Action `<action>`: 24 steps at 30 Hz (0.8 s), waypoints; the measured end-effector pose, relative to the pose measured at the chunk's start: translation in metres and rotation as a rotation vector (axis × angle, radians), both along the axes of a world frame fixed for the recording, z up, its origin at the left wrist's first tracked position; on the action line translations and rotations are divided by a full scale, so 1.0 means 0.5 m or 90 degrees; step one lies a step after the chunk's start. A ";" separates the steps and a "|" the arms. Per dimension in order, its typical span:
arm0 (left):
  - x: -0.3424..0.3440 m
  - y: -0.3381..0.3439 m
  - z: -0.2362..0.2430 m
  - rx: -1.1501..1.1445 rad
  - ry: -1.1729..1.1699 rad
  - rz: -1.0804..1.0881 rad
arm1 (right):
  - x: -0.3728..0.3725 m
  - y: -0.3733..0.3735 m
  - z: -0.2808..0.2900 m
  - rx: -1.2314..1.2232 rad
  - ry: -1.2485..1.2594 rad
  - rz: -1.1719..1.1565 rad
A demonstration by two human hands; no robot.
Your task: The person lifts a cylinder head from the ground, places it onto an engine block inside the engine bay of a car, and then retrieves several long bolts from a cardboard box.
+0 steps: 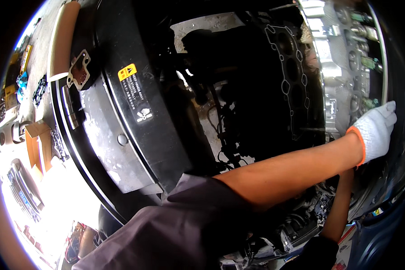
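Note:
My left forearm crosses rightward to a white knit glove with orange cuff; my left hand (371,132) has its fingers bent on the edge of a silver cylinder head (328,67) at the right. Below it, a second bare forearm, my right (339,198), rises from a dark sleeve; its hand is hidden behind the left one. Left of the head lies a dark engine block face with a pale-outlined gasket (286,67). Behind the head's left edge is a pinkish shape (310,58), possibly another person's hand, too obscured to be sure.
A black panel (153,135) with a yellow warning label spans the left, carrying a small metal-framed gasket part (78,69) and a beige cylinder (63,38) near it. Beyond are cardboard boxes (38,135) and scattered parts on the floor. Dark engine parts (292,225) fill the lower right.

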State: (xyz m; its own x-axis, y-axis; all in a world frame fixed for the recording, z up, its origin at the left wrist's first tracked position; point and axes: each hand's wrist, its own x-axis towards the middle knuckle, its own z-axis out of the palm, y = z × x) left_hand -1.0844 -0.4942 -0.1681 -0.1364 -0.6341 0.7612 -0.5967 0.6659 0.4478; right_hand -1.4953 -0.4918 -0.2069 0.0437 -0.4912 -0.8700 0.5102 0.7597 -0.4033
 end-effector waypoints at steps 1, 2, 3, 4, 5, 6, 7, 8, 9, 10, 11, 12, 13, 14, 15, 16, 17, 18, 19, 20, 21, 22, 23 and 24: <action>0.001 0.001 0.001 -0.017 0.043 0.030 | 0.016 -0.018 -0.005 0.001 -0.010 0.013; 0.000 0.004 0.002 -0.053 0.119 0.101 | 0.021 -0.024 -0.008 0.004 -0.015 0.016; 0.004 0.009 0.002 -0.080 0.162 0.201 | 0.031 -0.034 -0.012 0.008 -0.021 0.020; -0.008 0.012 0.011 0.015 0.193 0.134 | 0.014 -0.021 -0.012 0.007 -0.022 0.006; 0.012 0.034 0.008 0.095 0.249 0.064 | 0.005 -0.014 -0.010 0.004 -0.023 -0.001; 0.032 0.058 0.010 0.177 0.312 0.001 | -0.006 0.000 0.000 0.004 -0.021 -0.010; 0.047 0.101 -0.019 0.245 0.402 -0.083 | -0.018 0.016 0.004 0.001 -0.022 -0.027; 0.032 0.130 -0.057 0.270 0.467 0.016 | -0.010 0.013 0.000 0.002 -0.027 -0.026; 0.019 0.157 -0.097 0.293 0.539 0.113 | 0.000 0.007 -0.003 0.002 -0.033 -0.016; 0.016 0.161 -0.092 0.431 0.613 0.099 | 0.007 0.005 -0.012 0.006 -0.034 -0.012; 0.009 0.162 -0.082 0.571 0.686 0.081 | 0.012 0.006 -0.018 0.009 -0.036 -0.009; 0.002 0.164 -0.072 0.668 0.638 -0.019 | 0.015 0.008 -0.021 0.008 -0.035 -0.011; 0.025 0.168 -0.050 0.758 0.664 -0.127 | 0.015 0.011 -0.021 0.009 -0.034 -0.012; -0.004 0.174 -0.065 0.700 0.620 -0.092 | 0.014 0.014 -0.023 0.012 -0.032 -0.014; -0.029 0.178 -0.077 0.643 0.574 -0.057 | 0.013 0.019 -0.026 0.014 -0.031 -0.016; 0.001 0.170 -0.086 0.672 0.623 -0.195 | 0.009 0.031 -0.023 0.015 -0.028 -0.023; 0.007 0.176 -0.083 0.690 0.642 -0.216 | 0.004 0.037 -0.018 0.014 -0.025 -0.030; 0.012 0.180 -0.079 0.709 0.660 -0.238 | -0.001 0.046 -0.019 0.015 -0.024 -0.034; 0.012 0.182 -0.076 0.726 0.679 -0.256 | 0.000 0.047 -0.019 0.015 -0.026 -0.034; 0.003 0.180 -0.082 0.655 0.667 -0.193 | 0.000 0.049 -0.020 0.016 -0.026 -0.035; -0.003 0.178 -0.085 0.654 0.653 -0.188 | -0.001 0.052 -0.019 0.017 -0.028 -0.035; -0.008 0.178 -0.086 0.654 0.641 -0.184 | -0.002 0.053 -0.020 0.017 -0.026 -0.037; -0.013 0.179 -0.086 0.654 0.629 -0.180 | -0.003 0.055 -0.022 0.017 -0.027 -0.038; -0.018 0.179 -0.087 0.657 0.637 -0.171 | -0.004 0.056 -0.023 0.020 -0.028 -0.038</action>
State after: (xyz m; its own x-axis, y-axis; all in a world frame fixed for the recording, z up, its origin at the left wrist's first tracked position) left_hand -1.0934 -0.4044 -0.2119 -0.0343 -0.9865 -0.1604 0.3309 -0.1626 0.9295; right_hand -1.4971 -0.4639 -0.2184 0.0537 -0.4666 -0.8828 0.5711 0.7396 -0.3562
